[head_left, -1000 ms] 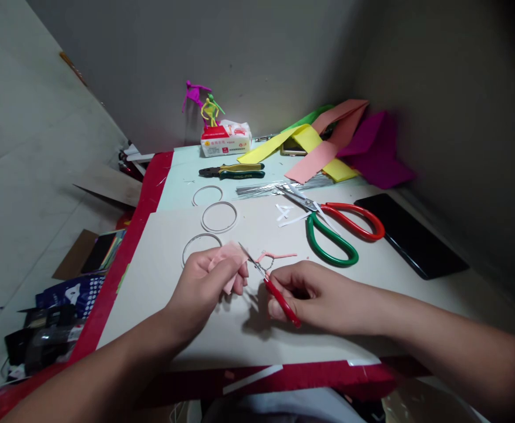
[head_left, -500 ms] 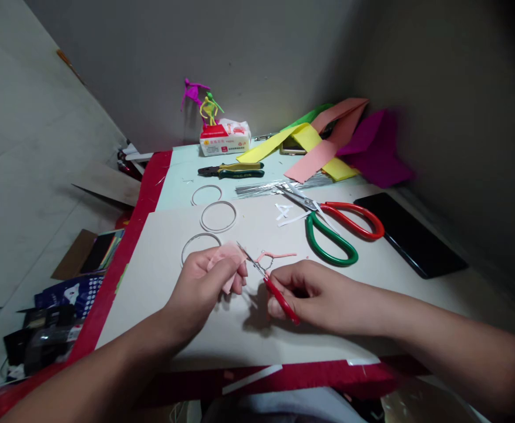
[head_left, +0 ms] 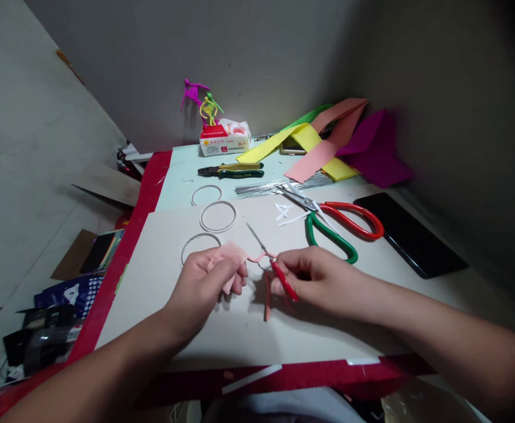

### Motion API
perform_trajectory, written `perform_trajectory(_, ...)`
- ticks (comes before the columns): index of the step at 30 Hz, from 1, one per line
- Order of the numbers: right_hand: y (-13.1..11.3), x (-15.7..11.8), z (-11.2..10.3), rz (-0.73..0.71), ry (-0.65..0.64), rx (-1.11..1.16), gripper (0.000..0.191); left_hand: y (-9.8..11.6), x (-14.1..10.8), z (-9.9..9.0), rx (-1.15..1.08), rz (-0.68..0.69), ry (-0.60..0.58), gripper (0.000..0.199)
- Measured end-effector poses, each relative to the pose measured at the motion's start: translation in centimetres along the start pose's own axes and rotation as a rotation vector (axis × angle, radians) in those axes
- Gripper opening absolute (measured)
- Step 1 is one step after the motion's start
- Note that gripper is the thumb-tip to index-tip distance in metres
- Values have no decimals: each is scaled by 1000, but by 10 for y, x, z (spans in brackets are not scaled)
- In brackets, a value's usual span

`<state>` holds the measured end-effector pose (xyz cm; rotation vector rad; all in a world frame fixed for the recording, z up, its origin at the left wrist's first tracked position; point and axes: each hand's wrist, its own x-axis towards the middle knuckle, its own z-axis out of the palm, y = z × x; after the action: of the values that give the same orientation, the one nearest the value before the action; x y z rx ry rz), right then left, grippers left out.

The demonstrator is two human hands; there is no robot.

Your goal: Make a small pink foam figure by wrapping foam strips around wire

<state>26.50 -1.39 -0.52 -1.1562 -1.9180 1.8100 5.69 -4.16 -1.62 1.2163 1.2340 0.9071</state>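
"How's the light?"
"Dim. The wall (head_left: pixel 451 147) fades to black, while the boxed packet (head_left: pixel 225 139) glares white."
"Shadows?"
"Dark, under the right hand (head_left: pixel 314 279); the edges bow and soften."

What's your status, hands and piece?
Left hand pinching pink strip. Right hand gripping small red-handled scissors. Big scissors lying farther off, not touching either hand.

A red-edged worktop (head_left: pixel 178 188) carries a pale board (head_left: pixel 138 311) with wire rings (head_left: pixel 218 201) and large scissors (head_left: pixel 349 210); pliers (head_left: pixel 231 171) and coloured foam strips (head_left: pixel 314 161) lie top centre and upper right.
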Motion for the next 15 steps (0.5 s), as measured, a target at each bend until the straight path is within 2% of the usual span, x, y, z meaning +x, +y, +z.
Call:
perform_trajectory(5,3,6,-17,-27,232,-162,34,-2,-1,0,-1,-13,3,25)
perform_trajectory(10,16,11,-37,-81,520,-746,20,-3,0,1,4,5,5,25)
perform_trajectory(12,21,14,-42,-46,574,-913,17,-3,0,2,16,4,6,26)
perform_trajectory(15,24,17,-45,-33,576,-1002,17,-2,-2,4,29,0,3,27)
